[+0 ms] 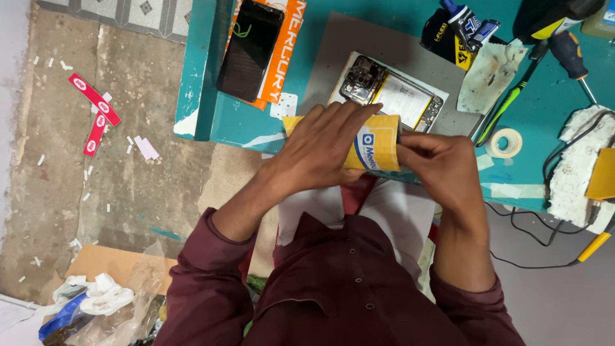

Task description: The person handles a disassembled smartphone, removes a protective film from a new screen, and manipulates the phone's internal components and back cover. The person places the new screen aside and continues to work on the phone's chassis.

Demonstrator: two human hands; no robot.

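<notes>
Yellow packet point(375, 148) pinched shut between left hand point(323, 148) and right hand point(442, 168), best peeled slowly above opened phone point(391, 93).

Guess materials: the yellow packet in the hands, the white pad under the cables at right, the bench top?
Yellow packet: looks like thin glossy card or paper, since it bends under the left hand and right hand. White pad: probably foam, with a crumbly, pitted surface. Bench top: painted teal, chipped at the corner; the core is unclear.

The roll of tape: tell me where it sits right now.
In the head view the roll of tape lies flat on the teal table, just right of the right hand, below the green-handled tool and left of the white foam block.
</notes>
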